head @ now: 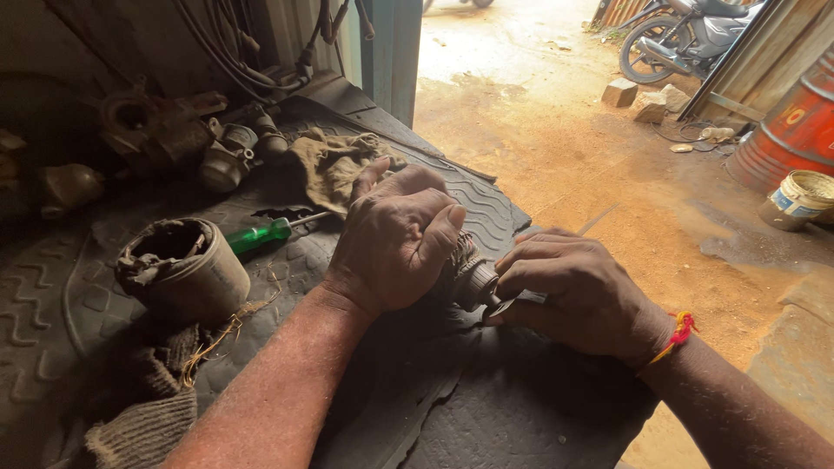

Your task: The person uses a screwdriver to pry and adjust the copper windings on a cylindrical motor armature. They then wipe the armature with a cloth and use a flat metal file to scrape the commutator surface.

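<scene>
My left hand (395, 239) is wrapped around a greasy cylindrical metal part (469, 276), an armature-like piece, holding it down on the black rubber mat (486, 408). My right hand (578, 291) is closed around a thin dark tool (526, 300) whose tip touches the end of the part. A thin blade-like tip (599, 219) pokes out beyond the right fingers. A red and yellow thread (678, 334) circles my right wrist.
A green-handled screwdriver (261, 234) lies left of my left hand. A dirty cylindrical housing (184, 269), rags (334, 165) and old metal parts (156, 130) sit on the bench. Beyond are a dirt floor, a red barrel (795, 130), a bucket (797, 200) and a motorcycle (686, 35).
</scene>
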`<state>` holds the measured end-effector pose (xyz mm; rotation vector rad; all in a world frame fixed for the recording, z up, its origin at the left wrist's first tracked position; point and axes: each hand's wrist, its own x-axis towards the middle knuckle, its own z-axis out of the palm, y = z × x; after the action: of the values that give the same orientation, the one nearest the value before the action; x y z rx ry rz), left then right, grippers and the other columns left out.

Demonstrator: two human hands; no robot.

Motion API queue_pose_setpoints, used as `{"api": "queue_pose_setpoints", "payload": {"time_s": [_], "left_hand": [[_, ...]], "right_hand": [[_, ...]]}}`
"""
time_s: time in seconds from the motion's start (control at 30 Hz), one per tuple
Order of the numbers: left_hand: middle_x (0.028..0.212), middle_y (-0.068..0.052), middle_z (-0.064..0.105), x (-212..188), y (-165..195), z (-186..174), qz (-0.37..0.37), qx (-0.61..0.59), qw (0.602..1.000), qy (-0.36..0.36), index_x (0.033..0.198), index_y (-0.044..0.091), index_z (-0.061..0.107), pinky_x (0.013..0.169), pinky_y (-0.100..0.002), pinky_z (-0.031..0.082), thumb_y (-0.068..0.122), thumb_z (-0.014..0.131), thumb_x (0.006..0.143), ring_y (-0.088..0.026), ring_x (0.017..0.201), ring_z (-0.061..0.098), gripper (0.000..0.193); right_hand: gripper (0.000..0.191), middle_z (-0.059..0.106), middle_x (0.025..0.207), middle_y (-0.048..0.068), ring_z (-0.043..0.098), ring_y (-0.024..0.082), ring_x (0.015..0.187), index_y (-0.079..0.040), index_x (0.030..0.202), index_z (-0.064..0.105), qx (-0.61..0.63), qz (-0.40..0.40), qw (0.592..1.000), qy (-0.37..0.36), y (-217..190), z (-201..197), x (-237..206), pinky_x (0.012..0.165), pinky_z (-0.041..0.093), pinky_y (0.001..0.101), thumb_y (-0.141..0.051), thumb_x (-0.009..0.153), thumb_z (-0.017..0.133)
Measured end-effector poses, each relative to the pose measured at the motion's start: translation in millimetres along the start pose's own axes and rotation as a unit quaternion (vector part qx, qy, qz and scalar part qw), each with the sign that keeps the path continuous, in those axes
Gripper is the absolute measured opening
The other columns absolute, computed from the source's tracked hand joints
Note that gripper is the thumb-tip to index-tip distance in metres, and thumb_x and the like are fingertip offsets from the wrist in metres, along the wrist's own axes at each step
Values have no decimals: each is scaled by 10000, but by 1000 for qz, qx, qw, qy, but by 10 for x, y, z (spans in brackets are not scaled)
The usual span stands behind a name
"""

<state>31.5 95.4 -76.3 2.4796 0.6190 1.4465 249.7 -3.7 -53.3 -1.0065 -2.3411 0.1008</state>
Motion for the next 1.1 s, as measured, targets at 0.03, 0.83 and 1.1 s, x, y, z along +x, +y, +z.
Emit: {"api": "queue_pose_setpoints", "payload": {"time_s": [0.03,0.83,1.1], "left_hand": [[963,-60,713,-1,6,-2,-2,-1,1000,-2,864,124,734,1172,-656,268,333,493,1006,-267,1030,691,349],[534,21,606,50,-44,23,-10,3,1000,-7,602,194,637,1005,-519,369,433,431,1022,-203,573,595,525],[655,32,708,45,-15,-31,13,-16,1000,-13,685,189,675,1145,-648,264,401,412,1029,-204,720,709,482]], "right_hand": [[221,698,866,19,696,241,836,-114,876,708,-10,9,1000,-10,-13,-3,1,735,554,364,-190,743,868],[159,668,888,40,700,138,785,-60,929,632,-44,42,995,79,-205,98,-66,710,564,274,-104,850,763],[265,648,810,42,690,148,669,-92,994,704,-86,88,991,51,-189,81,-22,568,521,291,-125,758,820]]}}
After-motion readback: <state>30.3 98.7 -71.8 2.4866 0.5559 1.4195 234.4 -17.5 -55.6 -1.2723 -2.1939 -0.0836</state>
